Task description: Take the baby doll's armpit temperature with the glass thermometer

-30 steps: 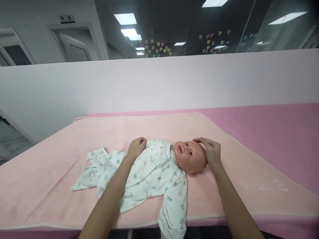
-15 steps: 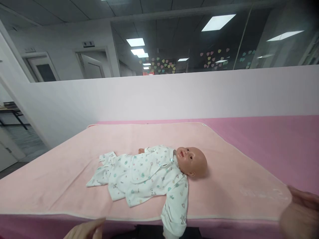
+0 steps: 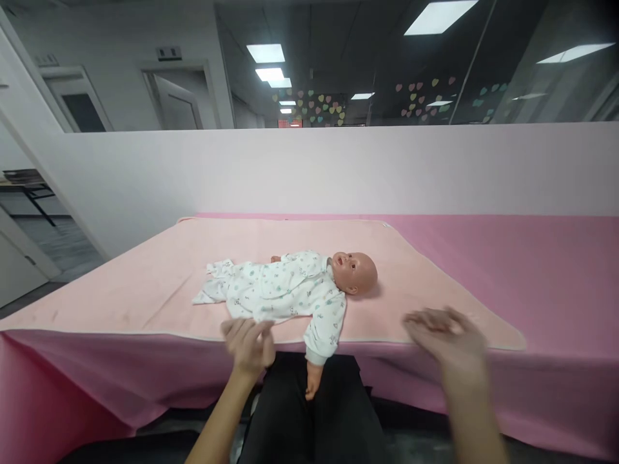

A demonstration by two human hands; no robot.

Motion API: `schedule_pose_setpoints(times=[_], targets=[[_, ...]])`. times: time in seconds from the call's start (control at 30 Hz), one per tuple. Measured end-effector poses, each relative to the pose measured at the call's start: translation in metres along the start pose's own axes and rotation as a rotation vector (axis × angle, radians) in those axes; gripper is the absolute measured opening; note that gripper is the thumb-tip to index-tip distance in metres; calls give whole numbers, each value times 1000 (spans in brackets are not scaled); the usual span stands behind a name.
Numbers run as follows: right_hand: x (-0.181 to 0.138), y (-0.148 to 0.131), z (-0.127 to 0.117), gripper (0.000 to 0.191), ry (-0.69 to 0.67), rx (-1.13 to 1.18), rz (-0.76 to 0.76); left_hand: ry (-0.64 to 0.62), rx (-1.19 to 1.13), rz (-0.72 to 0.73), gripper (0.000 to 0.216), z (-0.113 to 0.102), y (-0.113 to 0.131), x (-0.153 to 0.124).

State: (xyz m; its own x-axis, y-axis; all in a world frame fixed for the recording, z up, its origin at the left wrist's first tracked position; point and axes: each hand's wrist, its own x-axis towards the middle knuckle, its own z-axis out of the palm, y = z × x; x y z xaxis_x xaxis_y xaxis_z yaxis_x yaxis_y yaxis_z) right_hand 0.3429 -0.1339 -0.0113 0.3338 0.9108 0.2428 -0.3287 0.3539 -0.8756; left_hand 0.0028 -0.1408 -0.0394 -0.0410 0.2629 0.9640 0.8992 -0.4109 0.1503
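A baby doll [image 3: 355,273] lies on its back on a pale pink blanket [image 3: 159,277], head to the right. It wears a white patterned outfit [image 3: 290,290], and its near arm hangs over the front edge with the small hand [image 3: 313,379] above the dark trousers. My left hand [image 3: 249,345] hovers at the blanket's front edge, close to the doll's legs, with loosely bent fingers and nothing visible in them. To the right of the doll's head, my right hand [image 3: 447,332] is raised, blurred, its fingers loosely curled and the thumb apart. Neither hand appears to touch the doll.
A darker pink cover [image 3: 546,277] lies under the blanket and drapes down the front. Behind stands a low white wall [image 3: 309,174] with glass above it. My black-trousered legs [image 3: 314,419] are below the front edge. A doorway and desk show at left.
Both hands have come further into view, moving inward toward the doll. The view has tilted down, showing my legs and the doll's dangling hand. The doll looks unmoved on the blanket.
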Motion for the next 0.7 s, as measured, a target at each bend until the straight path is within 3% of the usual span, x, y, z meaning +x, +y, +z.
schedule_pose_setpoints(times=[0.07, 0.13, 0.27, 0.4, 0.57, 0.7], targets=[[3, 16, 47, 40, -22, 159, 345, -180, -1, -68, 26, 45, 8, 19], [7, 32, 91, 36, -17, 220, 579, -346, -30, -107, 32, 82, 12, 37], [20, 47, 144, 35, -17, 212, 720, -594, -34, -131, 37, 121, 9, 61], [34, 51, 158, 31, -91, 152, 769, -717, -127, -117, 40, 130, 3, 60], [42, 65, 163, 9, -139, 76, 783, -795, -306, -195, 39, 135, -3, 50], [42, 78, 165, 26, -155, 34, 742, -799, -383, -315, 32, 143, -7, 46]])
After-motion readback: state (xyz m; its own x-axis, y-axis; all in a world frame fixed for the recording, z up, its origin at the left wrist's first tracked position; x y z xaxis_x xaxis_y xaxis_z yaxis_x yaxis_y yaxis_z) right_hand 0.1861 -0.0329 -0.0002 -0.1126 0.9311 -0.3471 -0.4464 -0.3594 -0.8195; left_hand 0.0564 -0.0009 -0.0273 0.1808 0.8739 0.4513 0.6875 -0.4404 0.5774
